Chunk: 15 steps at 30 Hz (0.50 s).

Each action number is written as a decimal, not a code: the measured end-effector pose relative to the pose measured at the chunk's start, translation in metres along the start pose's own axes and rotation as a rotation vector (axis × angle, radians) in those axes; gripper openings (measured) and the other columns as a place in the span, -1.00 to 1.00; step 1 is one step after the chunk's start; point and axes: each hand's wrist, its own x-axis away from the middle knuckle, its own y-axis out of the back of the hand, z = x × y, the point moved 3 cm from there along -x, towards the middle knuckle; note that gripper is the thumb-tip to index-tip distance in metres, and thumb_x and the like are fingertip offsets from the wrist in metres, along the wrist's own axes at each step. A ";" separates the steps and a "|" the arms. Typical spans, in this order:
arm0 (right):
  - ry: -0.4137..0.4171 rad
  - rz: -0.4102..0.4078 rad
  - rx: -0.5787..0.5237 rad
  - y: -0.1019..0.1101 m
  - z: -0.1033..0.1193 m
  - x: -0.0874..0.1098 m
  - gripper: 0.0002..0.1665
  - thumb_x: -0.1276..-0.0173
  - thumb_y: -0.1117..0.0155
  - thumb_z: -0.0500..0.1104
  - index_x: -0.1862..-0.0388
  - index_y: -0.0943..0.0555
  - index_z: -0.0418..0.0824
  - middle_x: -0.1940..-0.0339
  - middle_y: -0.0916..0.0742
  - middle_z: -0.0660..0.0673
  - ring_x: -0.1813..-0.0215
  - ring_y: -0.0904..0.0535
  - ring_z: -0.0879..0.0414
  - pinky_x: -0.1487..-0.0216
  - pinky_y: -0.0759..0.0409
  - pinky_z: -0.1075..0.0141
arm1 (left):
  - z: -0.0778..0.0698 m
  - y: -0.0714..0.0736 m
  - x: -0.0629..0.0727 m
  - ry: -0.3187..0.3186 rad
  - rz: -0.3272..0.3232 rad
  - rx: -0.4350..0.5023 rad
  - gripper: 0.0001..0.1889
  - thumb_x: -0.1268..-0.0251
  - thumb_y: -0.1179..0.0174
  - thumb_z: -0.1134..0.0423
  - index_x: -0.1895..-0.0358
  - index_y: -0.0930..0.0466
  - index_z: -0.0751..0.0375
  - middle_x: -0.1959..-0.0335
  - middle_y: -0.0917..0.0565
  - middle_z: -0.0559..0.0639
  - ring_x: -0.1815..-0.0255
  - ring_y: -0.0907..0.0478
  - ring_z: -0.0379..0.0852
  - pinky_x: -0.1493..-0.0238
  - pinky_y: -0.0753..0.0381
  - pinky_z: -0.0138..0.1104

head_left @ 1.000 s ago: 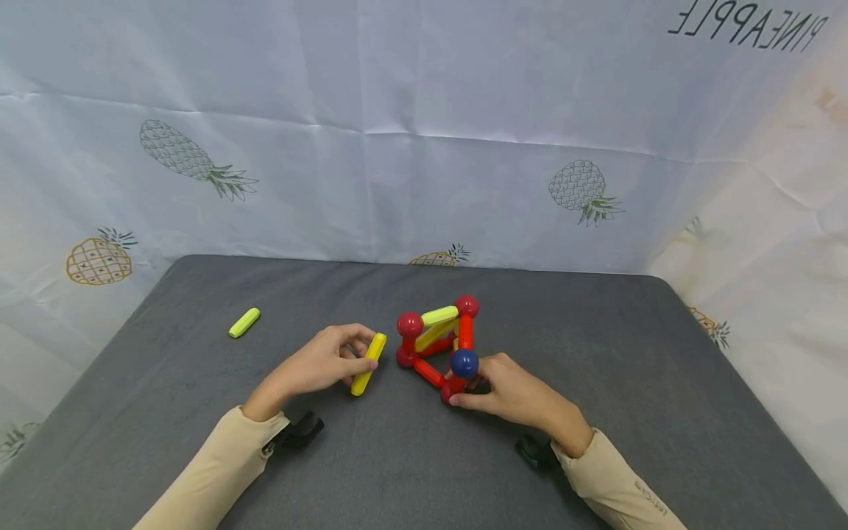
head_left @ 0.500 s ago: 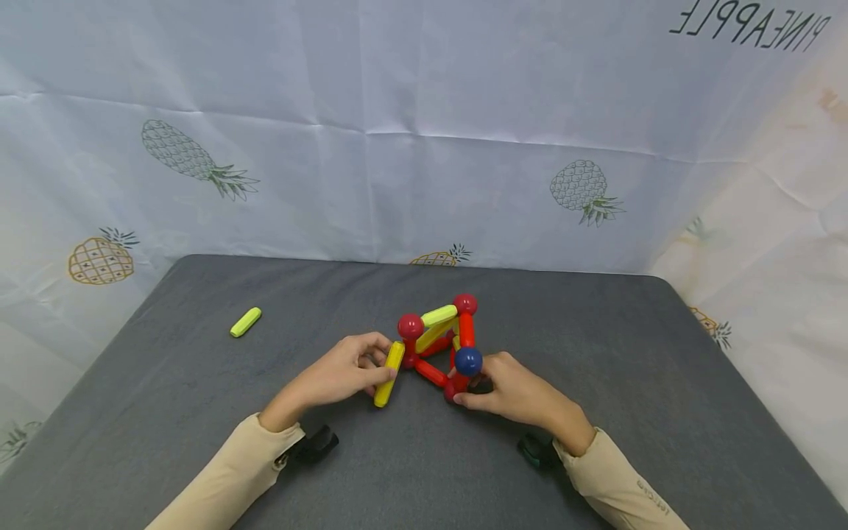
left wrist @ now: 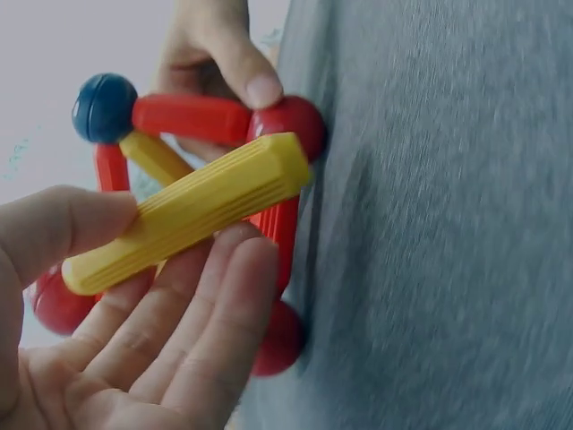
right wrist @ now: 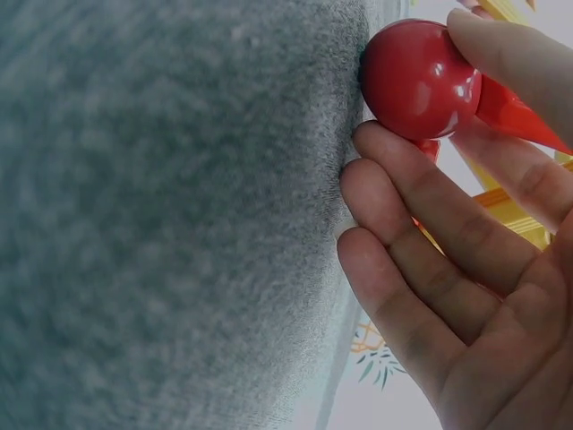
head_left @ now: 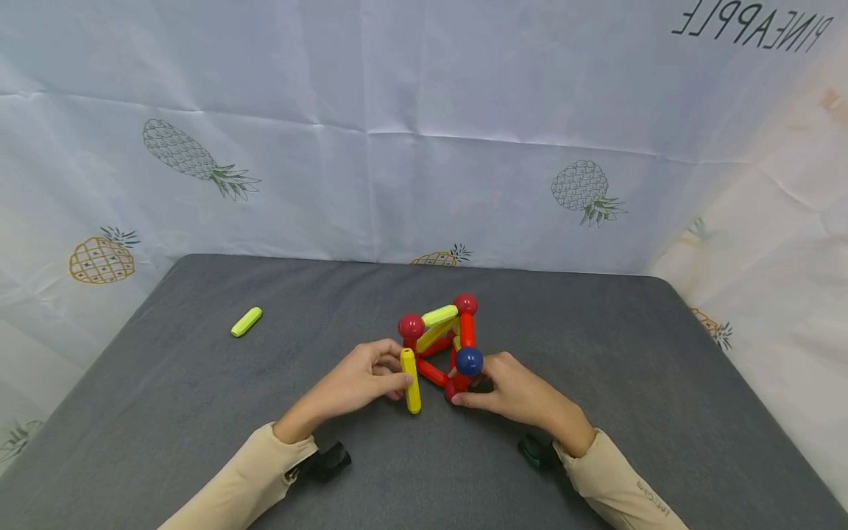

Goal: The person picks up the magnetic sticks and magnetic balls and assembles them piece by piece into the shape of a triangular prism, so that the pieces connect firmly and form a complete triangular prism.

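My left hand (head_left: 358, 381) pinches a yellow ridged rod (left wrist: 192, 215) between thumb and fingers. The rod is tilted, just in front of a frame of magnetic rods and balls. Red balls, a blue ball (head_left: 469, 361), and red and yellow rods make up this frame. Low at its near corner, my right hand (head_left: 517, 391) grips a red ball (right wrist: 419, 79) with the thumb on one side and fingers on the other. A lime-yellow rod (head_left: 440, 316) spans two red balls along the top. In the left wrist view, the held rod overlaps part of the frame.
A loose lime-yellow rod (head_left: 246, 322) lies on the grey cloth-covered table (head_left: 596, 324), to the left. A white curtain (head_left: 397, 199) printed with pineapples hangs behind the table's back edge.
My left hand has moved right with the yellow rod, up to the frame, and the rod's lower end has swung rightward. My right hand stays on its red ball.
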 end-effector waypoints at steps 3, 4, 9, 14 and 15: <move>0.000 -0.001 0.002 0.000 0.000 0.000 -0.63 -0.29 -0.42 0.06 0.06 -0.69 -0.15 0.23 -0.81 0.03 0.23 -0.69 0.31 0.15 -0.67 0.38 | 0.000 -0.004 0.000 -0.011 -0.023 0.037 -0.64 -0.38 -0.22 0.25 -0.09 -0.47 0.43 0.05 -0.70 0.25 0.22 -0.73 -0.04 0.14 -0.73 -0.26; 0.000 -0.001 0.002 0.000 0.000 0.000 -0.62 -0.29 -0.42 0.06 0.06 -0.69 -0.16 0.24 -0.81 0.02 0.24 -0.69 0.32 0.16 -0.66 0.39 | 0.000 -0.006 0.000 -0.017 -0.031 0.048 -0.64 -0.38 -0.22 0.26 -0.10 -0.46 0.44 0.05 -0.70 0.26 0.21 -0.73 -0.02 0.13 -0.73 -0.26; 0.005 -0.002 -0.003 -0.001 0.001 0.000 -0.61 -0.29 -0.42 0.05 0.04 -0.68 -0.17 0.24 -0.81 0.01 0.25 -0.68 0.33 0.16 -0.67 0.39 | 0.001 -0.012 -0.001 -0.044 -0.074 0.107 -0.65 -0.39 -0.22 0.32 -0.11 -0.44 0.47 0.01 -0.68 0.33 0.15 -0.73 0.15 0.10 -0.73 -0.23; 0.012 -0.001 -0.012 -0.001 0.000 0.000 -0.62 -0.29 -0.42 0.04 0.04 -0.69 -0.16 0.23 -0.82 0.02 0.22 -0.71 0.32 0.13 -0.68 0.38 | 0.002 -0.017 -0.002 -0.062 -0.095 0.158 -0.66 -0.40 -0.19 0.37 -0.12 -0.40 0.48 -0.03 -0.66 0.37 0.08 -0.70 0.27 0.07 -0.73 -0.21; 0.012 0.000 -0.011 -0.001 0.000 0.000 -0.63 -0.30 -0.42 0.04 0.04 -0.69 -0.16 0.23 -0.82 0.02 0.22 -0.71 0.32 0.13 -0.68 0.38 | 0.001 -0.018 -0.002 -0.066 -0.094 0.165 -0.65 -0.40 -0.19 0.37 -0.13 -0.39 0.49 -0.05 -0.66 0.37 0.07 -0.70 0.28 0.07 -0.73 -0.22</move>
